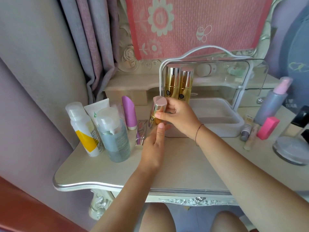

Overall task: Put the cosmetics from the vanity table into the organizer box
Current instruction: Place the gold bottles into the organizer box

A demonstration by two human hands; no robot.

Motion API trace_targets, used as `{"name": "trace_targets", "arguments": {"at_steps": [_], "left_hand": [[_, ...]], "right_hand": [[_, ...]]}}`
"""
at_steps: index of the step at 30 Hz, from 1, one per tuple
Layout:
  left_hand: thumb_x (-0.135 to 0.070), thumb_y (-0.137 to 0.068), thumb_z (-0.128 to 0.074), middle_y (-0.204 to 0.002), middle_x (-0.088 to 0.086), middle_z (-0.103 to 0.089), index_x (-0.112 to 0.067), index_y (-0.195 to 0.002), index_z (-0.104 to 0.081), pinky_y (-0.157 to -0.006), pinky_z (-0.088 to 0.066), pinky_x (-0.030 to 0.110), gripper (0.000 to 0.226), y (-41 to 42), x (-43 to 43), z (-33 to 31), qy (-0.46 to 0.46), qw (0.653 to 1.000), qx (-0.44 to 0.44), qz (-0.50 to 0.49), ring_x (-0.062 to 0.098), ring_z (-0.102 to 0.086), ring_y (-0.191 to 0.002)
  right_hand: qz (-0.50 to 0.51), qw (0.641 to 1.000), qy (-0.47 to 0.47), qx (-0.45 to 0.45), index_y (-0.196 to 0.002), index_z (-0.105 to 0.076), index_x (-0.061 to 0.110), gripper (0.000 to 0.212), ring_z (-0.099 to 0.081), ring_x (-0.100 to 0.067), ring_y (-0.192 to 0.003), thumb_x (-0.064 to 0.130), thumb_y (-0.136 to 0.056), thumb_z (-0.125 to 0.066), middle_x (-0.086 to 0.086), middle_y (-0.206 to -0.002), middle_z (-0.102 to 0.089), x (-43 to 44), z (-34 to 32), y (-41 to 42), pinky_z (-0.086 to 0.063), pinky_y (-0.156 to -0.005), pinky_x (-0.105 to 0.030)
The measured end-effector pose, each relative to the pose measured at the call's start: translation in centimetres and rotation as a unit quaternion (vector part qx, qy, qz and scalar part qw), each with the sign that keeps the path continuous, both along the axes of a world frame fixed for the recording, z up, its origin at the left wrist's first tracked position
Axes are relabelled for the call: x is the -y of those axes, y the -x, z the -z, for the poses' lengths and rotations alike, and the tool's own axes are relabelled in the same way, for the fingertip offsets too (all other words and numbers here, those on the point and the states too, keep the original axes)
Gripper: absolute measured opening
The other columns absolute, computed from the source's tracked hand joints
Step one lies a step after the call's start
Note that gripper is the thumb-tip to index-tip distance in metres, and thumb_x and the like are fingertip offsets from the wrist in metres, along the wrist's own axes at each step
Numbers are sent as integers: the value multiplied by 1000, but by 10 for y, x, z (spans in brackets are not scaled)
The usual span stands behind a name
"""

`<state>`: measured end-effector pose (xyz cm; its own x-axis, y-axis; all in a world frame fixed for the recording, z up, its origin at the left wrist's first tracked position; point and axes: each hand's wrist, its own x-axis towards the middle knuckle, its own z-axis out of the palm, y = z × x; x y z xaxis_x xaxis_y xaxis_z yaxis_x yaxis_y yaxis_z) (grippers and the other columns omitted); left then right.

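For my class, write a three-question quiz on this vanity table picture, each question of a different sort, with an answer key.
1. True or false: two gold bottles already stand inside the organizer box.
2. Which hand grips the third gold bottle near its pink cap?
A. the left hand
B. the right hand
C. neither
3. Fill in: the purple tube stands on the table to the ____ of the box, as the person sees it.

Key: 1 true; 2 B; 3 left.
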<state>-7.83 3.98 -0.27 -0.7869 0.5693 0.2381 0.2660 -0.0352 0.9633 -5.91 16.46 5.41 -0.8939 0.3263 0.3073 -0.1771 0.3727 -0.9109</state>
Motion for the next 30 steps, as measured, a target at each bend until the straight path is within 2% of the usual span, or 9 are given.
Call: {"name": "trace_targets", "arguments": {"at_steps": [3, 8, 11, 15, 17, 20, 21, 26, 30], "left_hand": [[-65, -88, -25, -120, -17, -64, -28, -115, -65, -103, -37, 25, 61, 1, -1, 2, -2, 1000, -8, -3, -12, -49, -117], [-62, -89, -25, -117, -19, -64, -29, -114, -64, -105, -40, 31, 57, 2, -1, 1, 6, 1000, 0, -11, -14, -49, -114], [-63, -88, -25, -118, -21, -63, -27, -117, -64, -104, -38, 26, 61, 1, 0, 1, 6, 1000, -7, -5, -17, -47, -115], [-59, -91, -26, -133, -12, -57, -24, -127, -57, -108, -30, 21, 60, -2, 1, 2, 28, 999, -37, 9, -5, -42, -128], [-59, -92, -26, -139, -13, -52, -25, -131, -53, -110, -27, 18, 59, -4, 2, 3, 52, 997, -59, 14, -3, -37, -133], [-59, -91, -28, -134, -22, -50, -26, -127, -57, -96, -23, -3, 57, -6, 2, 2, 66, 995, -70, 2, -9, -38, -128], [-58, -90, -29, -132, -21, -51, -24, -127, -57, -94, -23, -5, 57, -7, 2, 1, 62, 996, -67, -4, -9, -40, -126], [-61, -85, -30, -141, -8, -50, -20, -135, -49, -108, -25, 11, 68, -7, 0, -1, 58, 997, -55, -13, -2, -40, -129], [-55, -88, -30, -143, -8, -46, -18, -136, -48, -96, -18, -7, 64, -7, -1, -2, 68, 996, -59, -18, -7, -36, -127]], "right_hand": [[1, 1000, -15, -5, -106, -62, 31, 36, -67, 2, -90, 13, -78, -74, 8, -96, -72, 2, -3, -1, -54, -85, -18], [-2, 1000, -7, -13, -108, -63, 32, 37, -68, -10, -100, 16, -77, -75, 3, -105, -73, 4, -3, 0, -54, -93, -33], [2, 1000, 3, -16, -106, -63, 37, 38, -68, -8, -100, 19, -75, -76, 6, -106, -73, 4, -3, -3, -55, -93, -36], [17, 999, 20, -22, -119, -63, 21, 46, -67, -12, -103, 21, -75, -76, 2, -108, -72, 7, 1, -8, -54, -95, -38], [27, 998, 28, -40, -120, -63, 19, 47, -67, -13, -105, 21, -75, -76, 2, -109, -72, 8, 1, -13, -53, -95, -37], [25, 993, 66, -93, -106, -67, 28, 36, -70, -10, -95, 14, -75, -76, 8, -95, -75, 0, -7, -24, -56, -85, -27], [30, 991, 75, -107, -103, -68, 30, 34, -71, -8, -91, 13, -75, -75, 10, -91, -76, -6, -12, -29, -57, -80, -25], [100, 986, 76, -107, -86, -69, 30, 16, -70, -6, -82, 25, -73, -74, 11, -80, -74, -50, -30, -45, -60, -78, -34], [164, 983, 28, -79, -77, -65, 29, 14, -67, -5, -78, 18, -77, -74, 11, -77, -69, -73, -24, -32, -57, -81, -37]]}}
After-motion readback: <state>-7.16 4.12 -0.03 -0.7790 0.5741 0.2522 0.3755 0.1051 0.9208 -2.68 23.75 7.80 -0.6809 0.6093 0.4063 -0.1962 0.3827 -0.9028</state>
